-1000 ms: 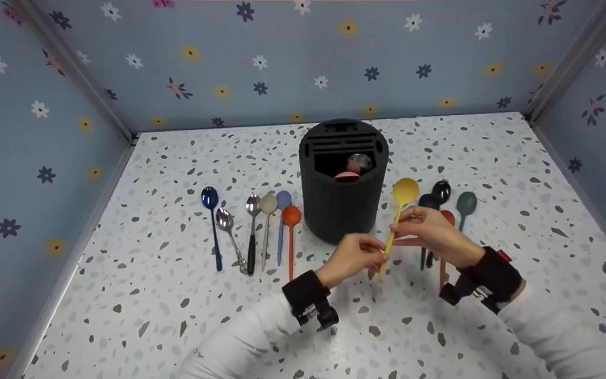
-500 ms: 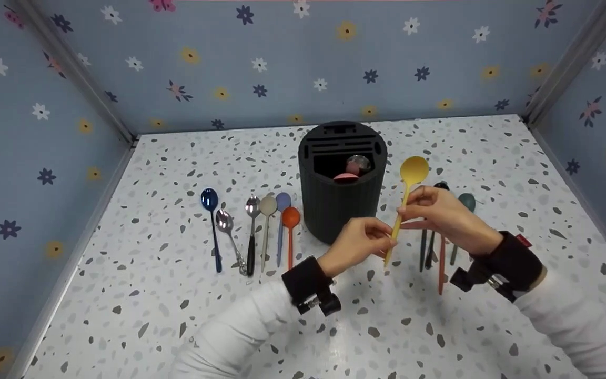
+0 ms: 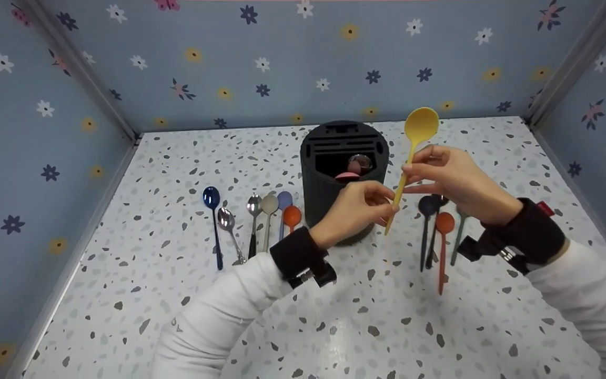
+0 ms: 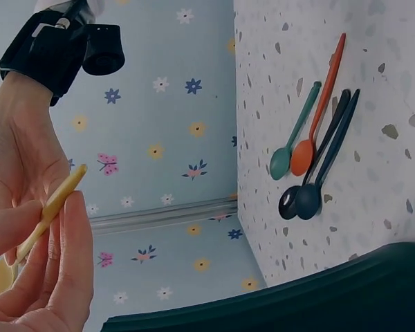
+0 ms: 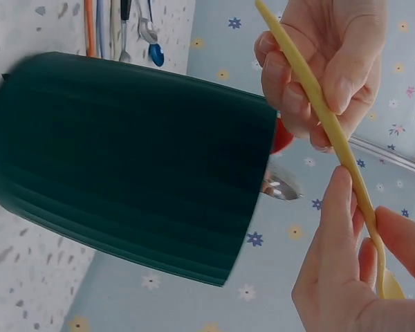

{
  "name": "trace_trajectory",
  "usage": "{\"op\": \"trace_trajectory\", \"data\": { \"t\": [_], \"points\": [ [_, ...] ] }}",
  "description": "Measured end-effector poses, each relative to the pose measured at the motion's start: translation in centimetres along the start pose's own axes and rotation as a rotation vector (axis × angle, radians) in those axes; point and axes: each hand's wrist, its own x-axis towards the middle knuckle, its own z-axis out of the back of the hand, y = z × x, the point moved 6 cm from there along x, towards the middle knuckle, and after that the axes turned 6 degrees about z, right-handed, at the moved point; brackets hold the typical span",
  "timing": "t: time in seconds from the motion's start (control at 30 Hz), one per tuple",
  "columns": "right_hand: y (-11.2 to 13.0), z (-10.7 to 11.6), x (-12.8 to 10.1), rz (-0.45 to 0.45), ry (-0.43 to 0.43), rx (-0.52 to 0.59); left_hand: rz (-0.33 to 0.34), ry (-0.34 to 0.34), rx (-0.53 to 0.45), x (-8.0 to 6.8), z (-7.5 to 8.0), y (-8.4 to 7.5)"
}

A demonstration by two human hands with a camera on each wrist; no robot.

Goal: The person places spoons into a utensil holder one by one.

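Note:
A yellow spoon is held up in the air with its bowl on top, tilted slightly right. My left hand pinches it low on the handle, in front of the dark utensil holder. Higher up, just under the bowl, my right hand grips the handle between thumb and fingers. The handle's tip sticks out below the left fingers, and the right wrist view shows both hands along the handle. Inside the holder's opening are a pink spoon and a shiny metal one.
Left of the holder lie several spoons, among them a blue one, a silver one and an orange one. To the right lie a navy spoon, a red-orange spoon and a green one. Flowered walls enclose the speckled table.
Both hands have lifted the yellow spoon up and slightly right, from low beside the holder to about its rim height. The other spoons and the holder have stayed in place.

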Motion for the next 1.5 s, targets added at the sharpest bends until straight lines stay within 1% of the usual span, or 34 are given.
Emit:
{"op": "trace_trajectory", "data": {
  "t": [0.13, 0.23, 0.37, 0.47, 0.6, 0.83, 0.9, 1.07, 1.2, 1.33, 1.5],
  "points": [
    [1.3, -0.2, 0.4, 0.02, -0.007, 0.026, -0.008, -0.016, 0.033, 0.2, 0.7, -1.2],
    [2.4, -0.3, 0.7, 0.045, -0.005, 0.011, -0.01, -0.033, 0.048, 0.6, 1.3, -2.1],
    [4.2, -0.5, 1.2, 0.093, -0.004, 0.016, -0.019, -0.053, 0.051, 1.1, 2.0, -3.4],
    [5.4, -0.8, 1.6, 0.131, -0.003, 0.043, -0.022, -0.068, 0.062, 1.4, 2.7, -4.2],
    [7.0, -1.0, 2.2, 0.173, -0.019, 0.044, -0.036, -0.086, 0.086, 1.9, 3.7, -5.4],
    [8.7, -1.1, 3.3, 0.231, -0.035, 0.067, -0.019, -0.144, 0.164, 3.0, 5.0, -6.7],
    [9.1, -1.1, 3.6, 0.244, -0.052, 0.088, -0.03, -0.158, 0.185, 3.3, 5.4, -7.1],
    [9.9, -1.1, 4.4, 0.287, -0.076, 0.098, -0.035, -0.176, 0.197, 4.1, 6.1, -7.6],
    [10.1, -1.2, 4.9, 0.315, -0.095, 0.081, -0.016, -0.201, 0.198, 4.7, 6.6, -7.4],
    [10.0, -1.4, 5.5, 0.313, -0.118, 0.1, 0.019, -0.23, 0.224, 5.2, 7.1, -7.2],
    [9.6, -1.7, 6.1, 0.322, -0.114, 0.108, 0.046, -0.268, 0.26, 5.7, 7.8, -6.8]
  ]
}}
